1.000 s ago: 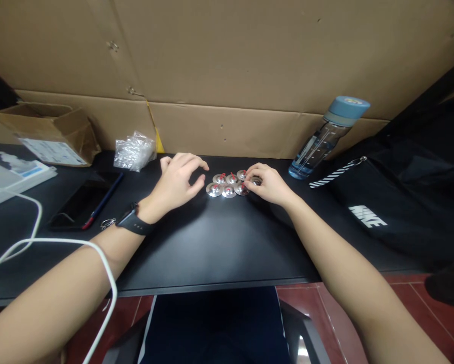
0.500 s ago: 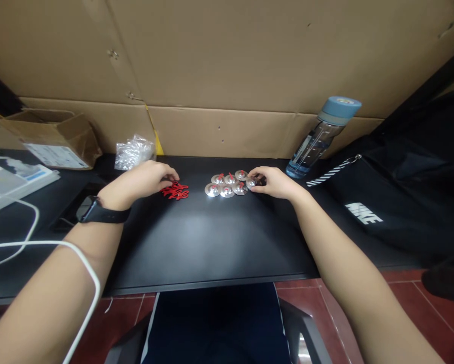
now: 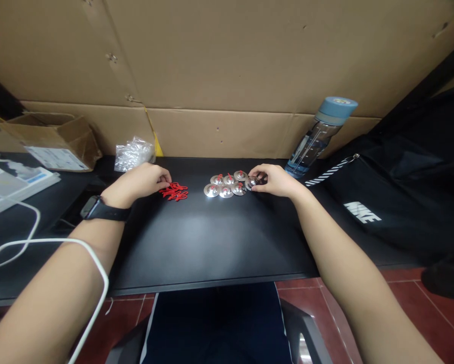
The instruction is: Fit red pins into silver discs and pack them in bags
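Note:
Several small shiny metal finger cymbals (image 3: 226,192) lie in two rows on the black tabletop, most with a red cord loop at the dome. My right hand (image 3: 274,180) is at the right end of the rows, thumb and fingers closed around the rim of one finger cymbal (image 3: 251,182), which it partly covers. To the left lies a small pile of red cord loops (image 3: 176,192). My left hand (image 3: 145,182), with a dark watch on its wrist, is at the pile's left edge, fingertips pinched together on a red cord there; the fingers hide part of the cords.
A water bottle (image 3: 318,136) leans near a black bag (image 3: 394,187) on the right. Clear plastic packaging (image 3: 134,153), an open cardboard box (image 3: 56,141) and a white power strip (image 3: 26,184) are on the left. A white cable (image 3: 94,253) crosses my left forearm. Cardboard (image 3: 227,55) walls the back.
My left hand has moved left from beside the cymbals to the red cords, uncovering the pile, and its fingers have closed. My right hand has shifted slightly onto the rightmost cymbal.

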`<move>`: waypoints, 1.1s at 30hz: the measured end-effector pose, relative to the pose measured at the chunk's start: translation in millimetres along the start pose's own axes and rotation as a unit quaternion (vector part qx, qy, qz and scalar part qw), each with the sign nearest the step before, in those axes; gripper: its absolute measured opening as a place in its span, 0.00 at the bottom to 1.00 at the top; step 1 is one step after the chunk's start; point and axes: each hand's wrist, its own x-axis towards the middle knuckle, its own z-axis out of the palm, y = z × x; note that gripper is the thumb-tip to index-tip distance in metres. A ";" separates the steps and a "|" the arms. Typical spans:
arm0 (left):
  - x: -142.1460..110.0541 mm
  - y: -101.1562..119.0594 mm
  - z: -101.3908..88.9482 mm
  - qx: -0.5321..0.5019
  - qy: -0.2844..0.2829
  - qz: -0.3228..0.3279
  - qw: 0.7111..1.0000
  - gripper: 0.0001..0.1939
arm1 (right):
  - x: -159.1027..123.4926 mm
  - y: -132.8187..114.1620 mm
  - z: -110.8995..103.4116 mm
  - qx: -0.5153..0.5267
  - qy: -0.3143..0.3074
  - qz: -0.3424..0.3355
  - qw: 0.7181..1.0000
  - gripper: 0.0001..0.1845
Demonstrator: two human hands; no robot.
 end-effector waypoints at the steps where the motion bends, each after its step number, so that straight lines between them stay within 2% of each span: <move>1: -0.1 1.1 0.5 -0.002 -0.001 -0.001 1.000 0.11 | 0.2 -1.0 0.0 -0.002 0.014 -0.001 1.000 0.18; 6: -1.6 6.0 -0.6 0.022 0.016 -0.004 1.000 0.10 | 0.7 -5.1 0.1 0.018 0.071 -0.005 0.997 0.19; 11: -3.7 21.4 -10.0 -0.034 0.102 -0.034 0.994 0.09 | 0.9 -14.1 3.9 0.052 0.096 -0.015 0.994 0.21; 13: -6.4 38.2 -14.2 -0.071 0.141 -0.017 0.987 0.08 | 0.4 -24.2 8.2 0.073 0.102 -0.026 0.992 0.21; 16: -12.8 73.9 -16.8 -0.124 0.177 0.047 0.975 0.07 | -2.1 -45.5 17.9 0.131 0.085 -0.056 0.986 0.20; 20: -20.1 120.3 -10.7 -0.193 0.185 0.129 0.955 0.11 | -7.1 -70.4 32.0 0.232 0.046 -0.081 0.968 0.22; 23: -22.1 139.7 -1.9 -0.216 0.181 0.180 0.943 0.10 | -9.3 -78.2 40.9 0.306 0.018 -0.069 0.949 0.24; 28: -21.2 148.0 9.3 -0.261 0.209 0.160 0.929 0.07 | -9.8 -81.6 51.6 0.426 0.002 -0.055 0.903 0.26; 33: -20.4 151.1 13.2 -0.295 0.238 0.150 0.913 0.05 | -10.7 -86.6 54.0 0.479 -0.001 -0.036 0.877 0.30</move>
